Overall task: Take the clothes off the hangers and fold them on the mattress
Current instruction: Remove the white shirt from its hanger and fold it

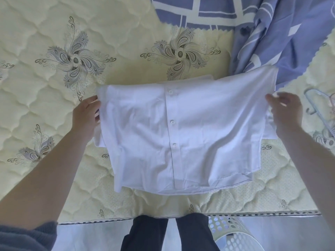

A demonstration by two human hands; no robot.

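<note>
A white button-up shirt is spread over the cream quilted mattress, its button placket running down the middle and its hem toward me. My left hand grips the shirt's left edge near the top. My right hand grips the right edge, lifting that upper corner. More white cloth shows behind the shirt's top edge. A pale hanger lies on the mattress just right of my right hand.
A blue and white patterned sheet is bunched at the far right of the mattress. A white perforated basket stands on the floor by the mattress's near edge, beside my dark trouser legs.
</note>
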